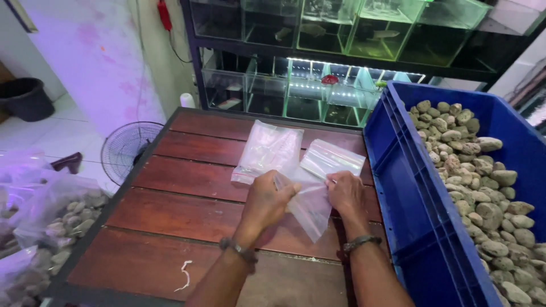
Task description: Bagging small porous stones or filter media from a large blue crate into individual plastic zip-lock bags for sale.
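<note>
My left hand [267,202] and my right hand [346,194] both grip one clear plastic bag [310,207] at its top edge, holding it just above a dark red slatted table [187,210]. The bag hangs down between the hands and looks empty. A small stack of further clear bags [270,149] lies flat on the table just beyond my hands, with another flat bag [333,158] beside it. Each wrist wears a dark bracelet.
A large blue plastic crate [409,199] with several pale grey stones [478,187] stands at the table's right. Filled clear bags of stones [48,216] sit at the left. Glass aquarium tanks [318,57] fill shelves behind. A floor fan [128,149] and black bucket [25,99] stand left.
</note>
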